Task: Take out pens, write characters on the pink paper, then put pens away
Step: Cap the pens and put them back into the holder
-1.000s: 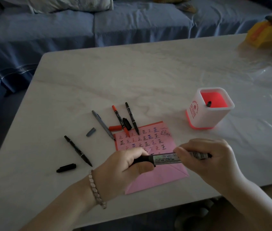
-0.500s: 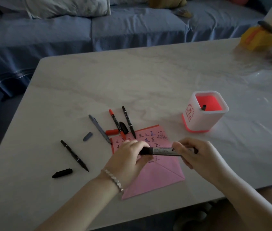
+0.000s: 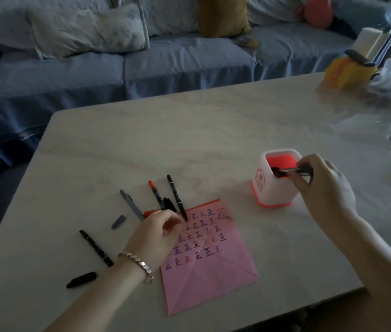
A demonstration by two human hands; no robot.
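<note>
My right hand [image 3: 321,185] grips a black marker [image 3: 292,171] and holds it nearly level over the mouth of the white pen holder [image 3: 271,190] with the red inside. My left hand [image 3: 158,233] hovers with curled fingers over the top left corner of the pink paper [image 3: 213,267], which carries rows of written characters. It holds nothing that I can see. Just beyond its fingers lie an orange pen [image 3: 155,194], a black pen [image 3: 176,196], a black cap [image 3: 169,204] and a grey pen [image 3: 131,204].
A grey cap [image 3: 118,222], another uncapped black pen [image 3: 96,248] and its black cap [image 3: 81,279] lie left of my left wrist. A yellow object [image 3: 347,73] and clear plastic wrap [image 3: 390,80] sit at the table's far right. A blue sofa runs behind the table.
My left hand let go of the black marker and dropped to the paper's top left corner. My right hand carried the marker right, to the pen holder's mouth.
</note>
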